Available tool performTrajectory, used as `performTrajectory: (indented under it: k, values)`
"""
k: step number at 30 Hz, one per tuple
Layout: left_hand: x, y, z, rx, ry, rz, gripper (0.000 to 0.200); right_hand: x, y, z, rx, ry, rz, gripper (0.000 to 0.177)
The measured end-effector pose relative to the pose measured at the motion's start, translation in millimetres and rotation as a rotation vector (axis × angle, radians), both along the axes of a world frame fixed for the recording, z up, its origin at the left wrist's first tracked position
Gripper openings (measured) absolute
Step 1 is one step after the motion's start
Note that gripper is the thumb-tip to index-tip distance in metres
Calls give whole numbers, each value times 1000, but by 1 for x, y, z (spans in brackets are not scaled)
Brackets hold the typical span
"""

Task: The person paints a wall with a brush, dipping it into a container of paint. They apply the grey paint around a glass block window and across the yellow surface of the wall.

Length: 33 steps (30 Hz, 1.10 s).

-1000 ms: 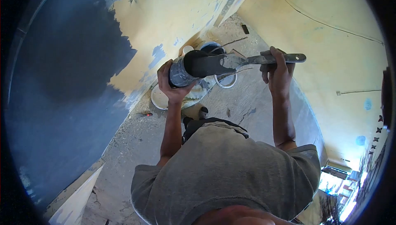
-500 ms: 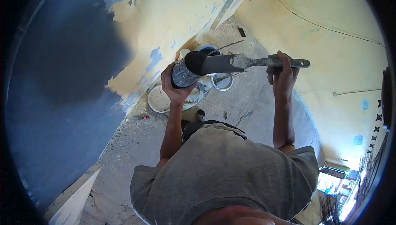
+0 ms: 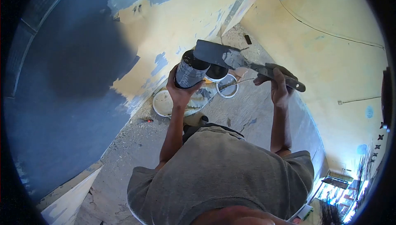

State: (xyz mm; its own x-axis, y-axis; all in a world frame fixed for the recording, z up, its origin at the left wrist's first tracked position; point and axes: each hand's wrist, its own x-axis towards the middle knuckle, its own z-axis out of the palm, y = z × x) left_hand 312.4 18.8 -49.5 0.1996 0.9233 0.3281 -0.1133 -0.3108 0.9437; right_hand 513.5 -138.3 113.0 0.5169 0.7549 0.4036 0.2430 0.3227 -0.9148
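My left hand (image 3: 180, 95) is wrapped round a smeared grey can (image 3: 190, 76), held upright with dark wet paste inside. In my right hand (image 3: 280, 85) is the dark handle of a wide putty knife (image 3: 233, 58). Grey paste streaks its blade, which points left. The blade's far end overlaps the can's rim in this view, slightly above the opening.
Dark grey coating covers much of the left wall (image 3: 62, 122), beside a cream area (image 3: 173, 18). Below the can, a white-rimmed bucket (image 3: 228, 96) and a round pale tub (image 3: 163, 103) stand on the floor. A small red-ended tool (image 3: 146, 121) lies by the wall.
The putty knife has tilted, its blade rising at the left and its handle end dropping at the right. The can has shifted slightly right, and more of its opening shows.
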Motion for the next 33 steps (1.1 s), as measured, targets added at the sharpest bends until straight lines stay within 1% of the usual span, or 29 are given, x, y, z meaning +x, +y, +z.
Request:
performTrajectory:
  k: [2,5,9,11,12,14,16,18,19,20,22,23,24,26,27,28,30,31,33]
  values:
    - [-1,0,3,-28,-14,-13,79,4,-4,-1,-16,-98,85,29]
    - [-2,0,9,-63,-38,-41,79,2,-4,6,5,-147,121,27]
    - [-3,-3,11,-91,-88,-67,79,3,-4,2,32,-148,149,28]
    - [-4,-2,5,-87,-79,-60,79,9,-6,-4,46,-206,203,20]
    - [-4,-2,5,-87,-69,-55,79,10,-6,-5,51,-207,208,20]
    - [-7,-2,11,-79,-58,-50,79,12,-4,-6,106,-319,248,20]
    - [-9,-3,16,-67,-49,-41,79,12,-4,-11,120,-324,230,21]
    - [-10,0,17,-97,-127,-39,80,13,-1,-12,165,-328,196,21]
    - [-12,2,22,-65,-95,-41,80,11,-1,-12,150,-273,179,23]
    - [-14,4,25,-49,-103,-30,80,9,2,-13,167,-281,189,23]
    - [-17,9,32,-67,-126,-31,78,7,10,-17,245,-149,188,22]
    - [-17,10,40,-96,-180,-21,76,9,14,-24,272,-159,147,24]
    - [-19,14,47,-63,-191,-5,76,6,18,-26,304,-169,164,24]
    - [-24,25,61,-49,-109,29,78,-10,39,-25,301,91,101,23]
    - [-27,29,69,-44,-77,57,76,-14,50,-23,301,161,124,26]
    - [-30,32,76,-32,-75,72,76,-19,63,-23,311,165,139,26]
    - [-33,41,89,-22,-79,111,75,-24,99,-21,338,595,34,29]
    - [-35,48,90,-8,-70,125,75,-24,115,-16,346,607,50,29]
    - [-36,63,86,32,-37,184,70,-19,147,-6,292,740,77,30]
